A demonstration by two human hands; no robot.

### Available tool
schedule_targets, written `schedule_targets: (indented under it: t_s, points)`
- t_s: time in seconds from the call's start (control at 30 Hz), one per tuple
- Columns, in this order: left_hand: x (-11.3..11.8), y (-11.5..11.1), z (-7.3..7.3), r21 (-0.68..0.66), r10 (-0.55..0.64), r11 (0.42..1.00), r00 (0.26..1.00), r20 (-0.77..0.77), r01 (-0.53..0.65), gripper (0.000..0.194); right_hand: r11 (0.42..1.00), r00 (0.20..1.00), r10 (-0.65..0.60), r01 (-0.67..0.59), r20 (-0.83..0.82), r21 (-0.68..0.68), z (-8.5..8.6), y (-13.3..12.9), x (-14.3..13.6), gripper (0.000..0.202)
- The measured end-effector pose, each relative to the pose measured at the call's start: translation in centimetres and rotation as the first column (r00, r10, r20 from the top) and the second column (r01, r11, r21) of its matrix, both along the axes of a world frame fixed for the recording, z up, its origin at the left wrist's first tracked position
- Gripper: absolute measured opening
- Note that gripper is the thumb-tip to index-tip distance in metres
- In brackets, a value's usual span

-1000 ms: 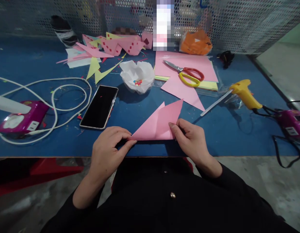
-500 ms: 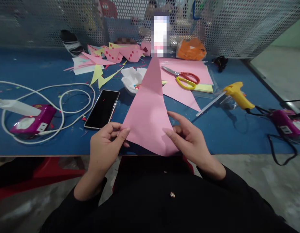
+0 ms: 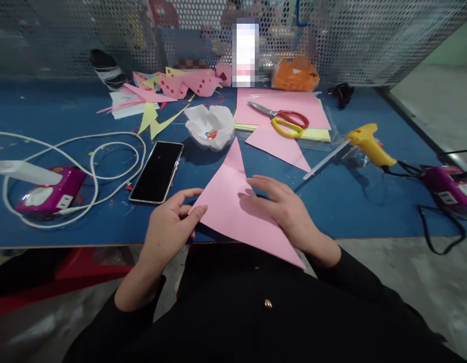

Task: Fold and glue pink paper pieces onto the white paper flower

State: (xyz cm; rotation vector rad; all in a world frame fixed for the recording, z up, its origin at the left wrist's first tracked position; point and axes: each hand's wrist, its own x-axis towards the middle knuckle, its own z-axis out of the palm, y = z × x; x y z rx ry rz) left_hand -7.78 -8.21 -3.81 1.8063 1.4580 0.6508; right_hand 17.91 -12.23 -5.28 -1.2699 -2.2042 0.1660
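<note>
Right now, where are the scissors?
In the head view, the red-and-yellow-handled scissors lie right of centre on pink paper sheets, beyond the person's right hand, between the white petal-shaped bowl and yellow glue gun.

It's the pink paper (image 3: 223, 196), plain and roughly triangular, a narrow tip pointing away toward the back of the table (image 3: 350, 217)! A faint crease runs across just below that tip. The near edge slants down to the right, bowing gently, and its sharp right corner hangs clear past the table's front edge!
</note>
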Motion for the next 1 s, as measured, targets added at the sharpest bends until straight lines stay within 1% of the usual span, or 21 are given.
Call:
schedule_targets:
  t_s: [0.07,0.1,0.13,0.17,0.2,0.27,0.3,0.33,0.4,0.47,0.53,0.57,0.63,0.73,0.77,0.87,0.9,0.93,0.97,1.0]
  points:
    - [-0.3,-0.4,-0.2,0.148,0.016,0.989,0.986,-0.163,0.008,0.034,0.993,0.994,0.106,-0.106,-0.004,-0.053,0.0,0.2,-0.1,0.029]
    - [-0.5,-0.6,-0.3,0.254,0.044,0.967,0.968,-0.247,0.021,0.035,0.986,0.990,0.141,-0.142,-0.021,-0.087,0.1,0.2,-0.1,0.030]
    - [-0.7,-0.9,-0.4,0.357,0.066,0.933,0.949,-0.308,0.050,0.035,0.981,0.987,0.155,-0.159,-0.042,-0.116,0.1,0.0,0.0,0.031]
    - [-0.9,-1.1,-0.5,0.438,0.063,0.894,0.939,-0.339,0.098,0.033,0.978,0.987,0.149,-0.157,-0.067,-0.134,0.1,-0.1,0.1,0.032]
    - [-1.2,-1.2,-0.6,0.487,0.020,0.859,0.939,-0.343,0.159,0.030,0.979,0.988,0.128,-0.140,-0.090,-0.147,0.2,-0.3,0.1,0.031]
    - [-1.7,-1.3,-0.8,0.506,-0.129,0.815,0.939,-0.318,0.283,0.028,0.982,0.988,0.074,-0.097,-0.137,-0.165,0.2,-0.7,0.3,0.029]
    - [-2.0,-1.3,-1.0,0.492,-0.196,0.806,0.933,-0.300,0.328,0.030,0.982,0.986,0.040,-0.068,-0.159,-0.174,0.2,-0.8,0.2,0.028]
    - [-2.2,-1.3,-1.1,0.473,-0.240,0.807,0.928,-0.286,0.354,0.032,0.983,0.984,-0.001,-0.032,-0.179,-0.181,0.2,-0.9,0.2,0.027]
    - [-2.5,-1.4,-1.4,0.450,-0.251,0.821,0.931,-0.267,0.350,0.032,0.978,0.974,-0.112,0.074,-0.196,-0.194,0.1,-0.9,0.0,0.025]
    - [-2.6,-1.7,-1.7,0.456,-0.204,0.839,0.949,-0.242,0.297,0.018,0.961,0.962,-0.221,0.188,-0.159,-0.202,0.0,-0.7,-0.3,0.022]
    - [-2.4,-2.2,-1.9,0.487,-0.152,0.843,0.969,-0.195,0.230,0.006,0.948,0.957,-0.272,0.247,-0.106,-0.198,-0.2,-0.5,-0.4,0.020]
    - [-2.4,-2.4,-1.9,0.507,-0.134,0.837,0.976,-0.172,0.205,0.005,0.948,0.957,-0.274,0.253,-0.092,-0.195,-0.2,-0.5,-0.4,0.020]
    - [-2.2,-2.9,-2.0,0.546,-0.133,0.813,0.977,-0.165,0.203,0.007,0.957,0.965,-0.246,0.227,-0.090,-0.182,-0.2,-0.4,-0.3,0.021]
    - [-2.2,-3.1,-2.2,0.590,-0.175,0.749,0.949,-0.261,0.301,0.008,0.979,0.981,-0.165,0.149,-0.106,-0.141,-0.1,-0.8,-0.2,0.020]
    - [-2.2,-3.0,-2.2,0.612,-0.169,0.722,0.940,-0.297,0.323,0.011,0.983,0.984,-0.144,0.131,-0.106,-0.126,0.0,-0.9,-0.2,0.019]
    - [-2.0,-2.5,-2.3,0.707,-0.073,0.634,0.935,-0.348,0.313,0.016,0.987,0.986,-0.144,0.138,-0.084,-0.078,0.0,-1.6,-0.3,0.019]
    - [-1.9,-2.3,-2.2,0.726,-0.051,0.616,0.935,-0.352,0.307,0.017,0.987,0.986,-0.152,0.148,-0.070,-0.055,0.0,-1.8,-0.3,0.019]
    - [-1.8,-2.1,-2.2,0.728,-0.043,0.613,0.934,-0.354,0.305,0.017,0.987,0.986,-0.156,0.155,-0.055,-0.033,0.0,-2.0,-0.3,0.019]
    - [-1.7,-1.9,-2.2,0.713,-0.051,0.631,0.934,-0.355,0.305,0.015,0.987,0.986,-0.160,0.160,-0.043,-0.016,-0.1,-2.1,-0.4,0.019]
    - [-1.6,-1.7,-2.2,0.682,-0.066,0.664,0.934,-0.352,0.305,0.013,0.986,0.985,-0.170,0.169,-0.040,-0.009,-0.2,-2.3,-0.4,0.017]
